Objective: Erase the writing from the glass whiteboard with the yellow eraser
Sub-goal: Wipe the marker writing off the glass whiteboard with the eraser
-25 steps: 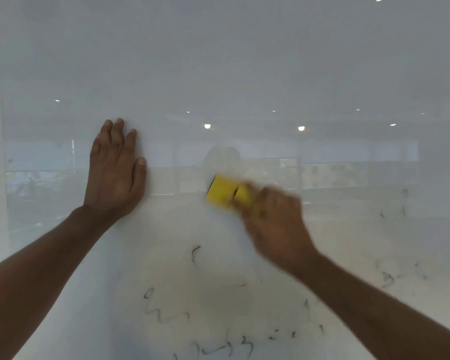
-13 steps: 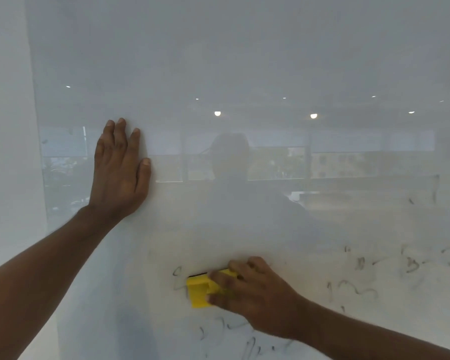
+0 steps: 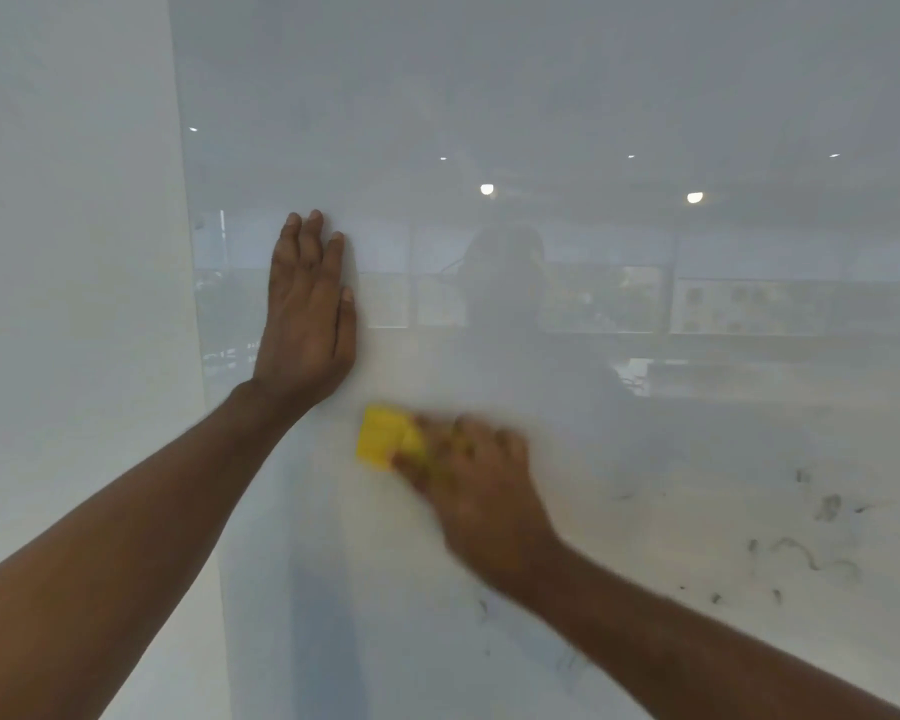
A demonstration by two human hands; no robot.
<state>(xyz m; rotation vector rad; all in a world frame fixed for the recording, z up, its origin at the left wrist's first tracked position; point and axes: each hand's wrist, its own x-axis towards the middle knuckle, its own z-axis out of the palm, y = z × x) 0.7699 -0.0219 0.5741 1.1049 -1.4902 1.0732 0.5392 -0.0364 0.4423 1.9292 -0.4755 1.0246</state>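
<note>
The glass whiteboard fills most of the head view. My right hand is blurred and grips the yellow eraser, pressed to the glass just below and right of my left hand. My left hand lies flat on the board with its fingers together, holding nothing. Dark remnants of writing show at the lower right, and fainter marks sit below my right wrist.
The board's left edge meets a plain white wall. The glass reflects ceiling lights, windows and a person's dim outline.
The eraser and my right hand moved from mid-board down to the lower writing, then back up toward my left hand. The view has shifted left, showing more wall. My left hand stays planted.
</note>
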